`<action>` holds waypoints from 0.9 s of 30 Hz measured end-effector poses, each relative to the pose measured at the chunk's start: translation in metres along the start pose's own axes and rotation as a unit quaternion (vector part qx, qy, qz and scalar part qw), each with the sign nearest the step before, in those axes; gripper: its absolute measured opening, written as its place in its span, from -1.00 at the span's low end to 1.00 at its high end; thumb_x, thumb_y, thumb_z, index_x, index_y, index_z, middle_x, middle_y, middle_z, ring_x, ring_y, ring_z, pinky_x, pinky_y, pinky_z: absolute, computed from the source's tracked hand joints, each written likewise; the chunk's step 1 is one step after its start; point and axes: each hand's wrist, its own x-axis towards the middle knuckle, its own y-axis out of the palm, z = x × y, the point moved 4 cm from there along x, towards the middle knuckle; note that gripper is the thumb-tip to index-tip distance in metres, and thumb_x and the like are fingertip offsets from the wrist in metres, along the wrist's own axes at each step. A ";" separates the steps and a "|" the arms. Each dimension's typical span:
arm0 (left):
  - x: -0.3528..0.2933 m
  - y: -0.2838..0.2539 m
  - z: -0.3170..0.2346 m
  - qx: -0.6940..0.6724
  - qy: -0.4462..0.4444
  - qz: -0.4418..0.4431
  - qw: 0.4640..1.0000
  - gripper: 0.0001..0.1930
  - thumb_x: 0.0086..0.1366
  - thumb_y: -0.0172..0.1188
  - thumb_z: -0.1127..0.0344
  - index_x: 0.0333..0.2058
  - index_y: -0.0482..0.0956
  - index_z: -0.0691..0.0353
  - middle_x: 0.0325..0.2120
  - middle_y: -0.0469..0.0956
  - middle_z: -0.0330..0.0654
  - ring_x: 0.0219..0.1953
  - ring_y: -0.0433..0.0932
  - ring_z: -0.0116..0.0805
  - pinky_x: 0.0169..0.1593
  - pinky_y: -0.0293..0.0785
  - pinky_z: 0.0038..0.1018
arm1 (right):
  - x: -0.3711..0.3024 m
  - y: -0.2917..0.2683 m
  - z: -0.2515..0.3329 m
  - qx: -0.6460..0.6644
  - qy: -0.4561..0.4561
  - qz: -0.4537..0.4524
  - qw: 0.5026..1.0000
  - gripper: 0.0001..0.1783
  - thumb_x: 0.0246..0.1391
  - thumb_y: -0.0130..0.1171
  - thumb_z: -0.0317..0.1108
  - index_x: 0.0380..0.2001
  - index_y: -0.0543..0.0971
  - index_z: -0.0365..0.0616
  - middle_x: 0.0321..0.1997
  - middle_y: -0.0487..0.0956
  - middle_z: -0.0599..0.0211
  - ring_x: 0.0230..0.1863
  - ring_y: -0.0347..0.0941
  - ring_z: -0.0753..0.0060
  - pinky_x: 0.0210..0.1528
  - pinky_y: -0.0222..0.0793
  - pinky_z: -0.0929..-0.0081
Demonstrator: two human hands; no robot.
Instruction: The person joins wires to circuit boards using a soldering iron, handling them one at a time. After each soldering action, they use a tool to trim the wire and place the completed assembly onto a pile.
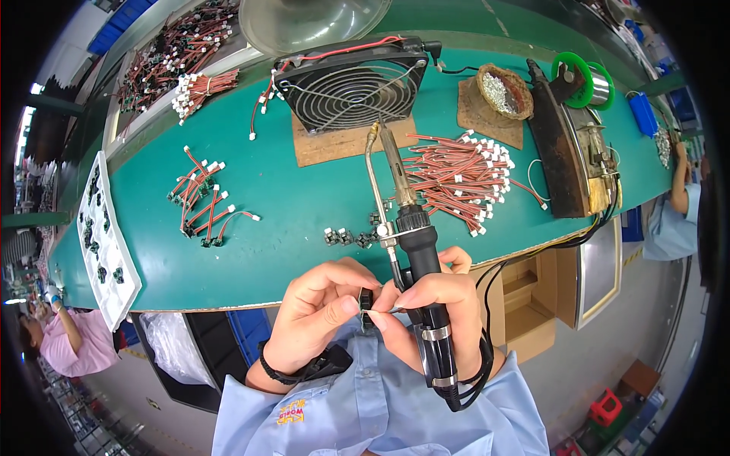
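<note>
My left hand (323,304) is closed, its thumb and fingers pinching a small black component (366,299) just off the table's near edge. A soldering iron (418,239) with a thin metal feed tube alongside is held in my right hand (449,296), its tip pointing away from me toward the fan. The right thumb and fingertips also reach the component's side, where a thin dark piece, perhaps a wire, shows between them. Several small black components (346,237) lie on the green mat beyond my hands. To their right is a heap of red-and-black wire leads (460,178) with white connectors.
A black fan (353,87) stands at the back. Finished-looking wired parts (201,197) and a white tray (106,251) are at left. At right are a bowl of metal bits (502,93), a solder spool (597,82) and a dark stand (559,152). Black cables trail rightward. Two other people sit at the sides.
</note>
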 end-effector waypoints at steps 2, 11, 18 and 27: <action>0.001 0.002 0.000 0.006 0.003 -0.002 1.000 -0.77 0.26 0.09 0.34 -0.17 0.45 0.35 -0.25 0.45 -0.13 -0.25 0.35 -0.45 -0.17 0.25 -0.51 | -0.001 0.000 -0.001 0.005 0.002 0.000 1.000 -0.52 -0.15 0.27 -0.56 -0.24 0.23 0.04 -0.49 0.56 0.49 -0.45 0.48 0.61 0.02 -0.13 0.30; 0.001 0.002 0.002 0.018 0.007 -0.003 1.000 -0.78 0.25 0.10 0.35 -0.17 0.45 0.34 -0.24 0.44 -0.13 -0.23 0.36 -0.44 -0.13 0.25 -0.51 | -0.001 -0.005 -0.002 0.021 -0.015 -0.076 0.997 -0.54 -0.32 0.34 -0.59 -0.29 0.41 -0.01 -0.42 0.51 0.60 -0.57 0.35 0.53 -0.22 0.03 0.39; 0.001 0.005 0.002 0.022 0.003 -0.015 1.000 -0.78 0.25 0.11 0.35 -0.18 0.45 0.34 -0.24 0.44 -0.13 -0.20 0.37 -0.43 -0.10 0.26 -0.49 | 0.000 -0.009 -0.002 0.024 -0.013 -0.076 0.997 -0.57 -0.31 0.32 -0.59 -0.31 0.42 -0.02 -0.42 0.52 0.60 -0.58 0.34 0.51 -0.20 0.05 0.36; 0.003 0.007 0.002 0.020 0.000 -0.009 1.000 -0.77 0.25 0.11 0.33 -0.18 0.44 0.34 -0.25 0.44 -0.12 -0.22 0.38 -0.42 -0.12 0.26 -0.49 | 0.001 -0.013 -0.001 0.021 -0.004 -0.079 0.997 -0.59 -0.31 0.30 -0.59 -0.32 0.43 -0.03 -0.42 0.53 0.58 -0.56 0.36 0.50 -0.19 0.05 0.36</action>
